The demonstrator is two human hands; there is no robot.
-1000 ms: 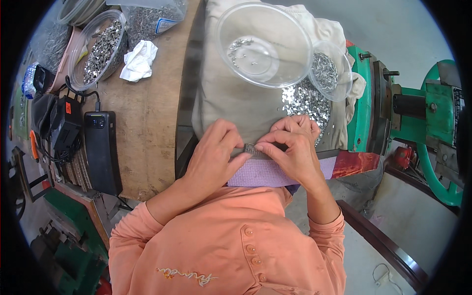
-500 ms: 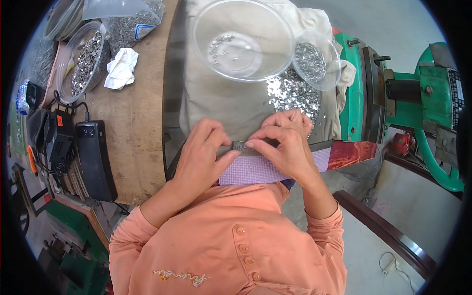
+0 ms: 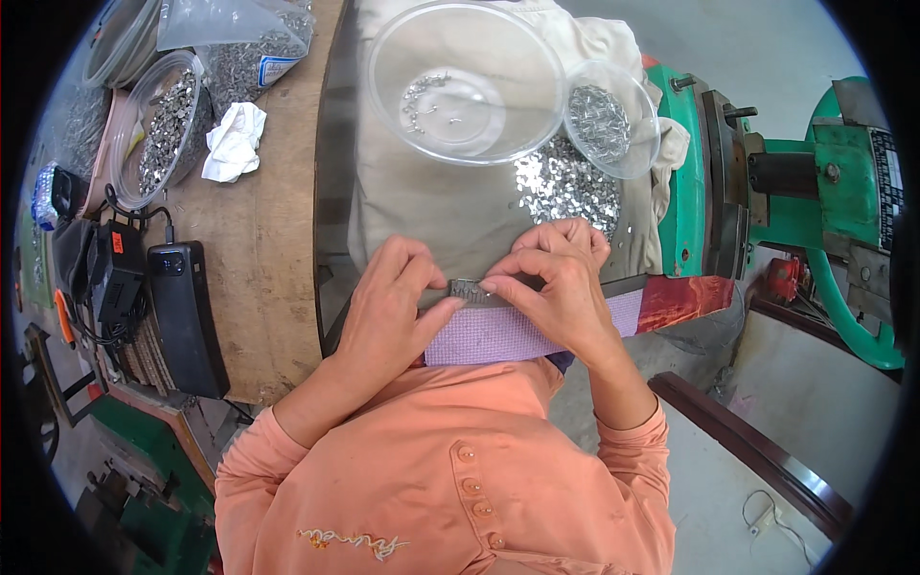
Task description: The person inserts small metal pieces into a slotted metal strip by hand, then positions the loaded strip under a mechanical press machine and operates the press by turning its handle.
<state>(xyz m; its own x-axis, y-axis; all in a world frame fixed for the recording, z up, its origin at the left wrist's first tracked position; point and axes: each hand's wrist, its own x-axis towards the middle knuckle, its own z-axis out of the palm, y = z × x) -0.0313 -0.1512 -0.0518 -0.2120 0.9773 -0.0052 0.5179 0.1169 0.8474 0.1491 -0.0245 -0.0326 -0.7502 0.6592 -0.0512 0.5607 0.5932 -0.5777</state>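
Note:
A small grey metal block with a row of slots or teeth (image 3: 467,289) sits at the near edge of the cloth-covered work surface. My left hand (image 3: 391,297) pinches its left end between thumb and forefinger. From the right, my right hand (image 3: 551,283) has thumb and forefinger closed at the block's other end; whether a tiny piece is between them is too small to tell. Just beyond my right hand lies a heap of shiny flat metal pieces (image 3: 570,187). A large clear plastic tub (image 3: 383,115) with a few small metal parts stands farther off.
Right of the tub, a smaller clear bowl (image 3: 650,158) holds thin metal pins. A green machine (image 3: 685,192) borders the cloth at the right. On the wooden table (image 3: 273,259) at left are a black power bank (image 3: 187,316), a crumpled tissue (image 3: 233,142) and a tub of metal parts (image 3: 123,172).
The whole view has shifted slightly. Both hands stay at the metal block, with the right fingers barely moved along it.

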